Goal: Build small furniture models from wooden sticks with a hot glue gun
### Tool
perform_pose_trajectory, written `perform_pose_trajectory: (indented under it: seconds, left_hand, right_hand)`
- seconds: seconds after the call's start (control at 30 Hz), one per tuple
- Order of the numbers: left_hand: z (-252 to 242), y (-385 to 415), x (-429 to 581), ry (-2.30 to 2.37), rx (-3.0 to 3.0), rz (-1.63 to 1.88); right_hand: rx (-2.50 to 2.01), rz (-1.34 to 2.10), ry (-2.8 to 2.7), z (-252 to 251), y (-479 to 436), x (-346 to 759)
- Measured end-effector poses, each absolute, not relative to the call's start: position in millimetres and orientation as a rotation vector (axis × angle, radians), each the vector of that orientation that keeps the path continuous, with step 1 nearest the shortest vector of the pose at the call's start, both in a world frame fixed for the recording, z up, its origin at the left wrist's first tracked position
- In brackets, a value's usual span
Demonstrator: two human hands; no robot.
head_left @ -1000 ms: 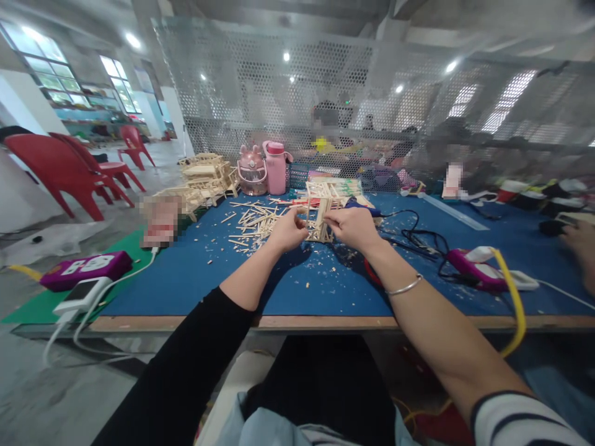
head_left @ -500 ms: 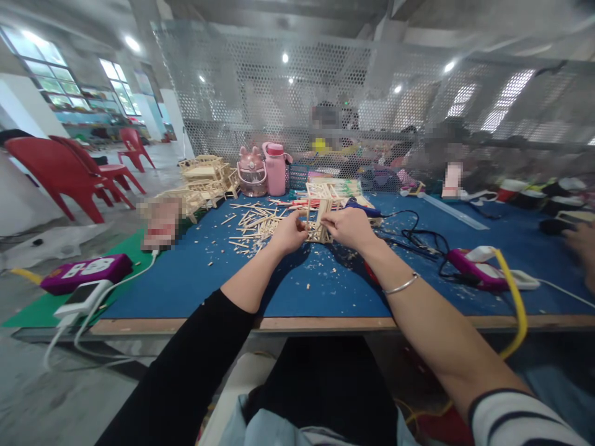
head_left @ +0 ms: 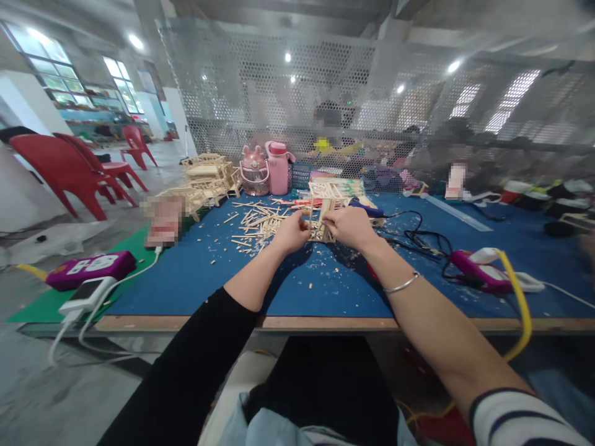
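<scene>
Between my hands stands a small frame of pale wooden sticks (head_left: 328, 209), upright on the blue mat. My left hand (head_left: 292, 231) is closed on its left side, thumb and fingers about a thin upright stick. My right hand (head_left: 349, 225) pinches the right upright part of the frame; the fingertips partly hide it. A heap of loose wooden sticks (head_left: 260, 223) lies left of my left hand. Just behind my right hand rests a blue tool with a black cord, which looks like a glue gun (head_left: 369, 209).
Finished-looking stick models (head_left: 211, 173) stand back left, near a pink bottle (head_left: 279, 170) and a pink jug (head_left: 254, 173). Purple power strips (head_left: 90, 271) lie at both sides, with cords. A clear ruler (head_left: 458, 212) lies right. A perforated screen (head_left: 260, 93) closes off the back.
The whole view has shifted slightly. Both hands stay at the stick frame in almost the same pose.
</scene>
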State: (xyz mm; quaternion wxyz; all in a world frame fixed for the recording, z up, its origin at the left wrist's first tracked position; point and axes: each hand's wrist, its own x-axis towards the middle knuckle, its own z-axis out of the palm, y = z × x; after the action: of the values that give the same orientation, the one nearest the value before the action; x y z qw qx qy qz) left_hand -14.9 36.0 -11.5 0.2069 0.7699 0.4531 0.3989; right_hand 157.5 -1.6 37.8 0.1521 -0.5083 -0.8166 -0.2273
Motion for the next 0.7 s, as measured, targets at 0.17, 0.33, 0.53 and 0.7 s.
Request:
perform_pose_trajectory:
  seconds: [0.17, 0.33, 0.53, 0.7]
  left_hand:
    - [-11.1, 34.7, -14.7, 1.242, 2.132, 1.114]
    - [-11.5, 35.1, -14.8, 1.249, 2.132, 1.111]
    - [-13.3, 37.0, -15.7, 1.245, 2.144, 1.111]
    - [-13.5, 36.4, -15.6, 1.221, 2.113, 1.114]
  right_hand:
    - [-1.479, -0.643, -2.360, 40.2, -2.5, 155.4]
    - [-1.472, -0.644, -2.381, 41.3, -3.3, 153.3]
    - [-1.505, -0.633, -2.379, 43.0, -4.4, 150.7]
    - [-1.518, -0.642, -2.360, 42.8, -4.5, 151.4]
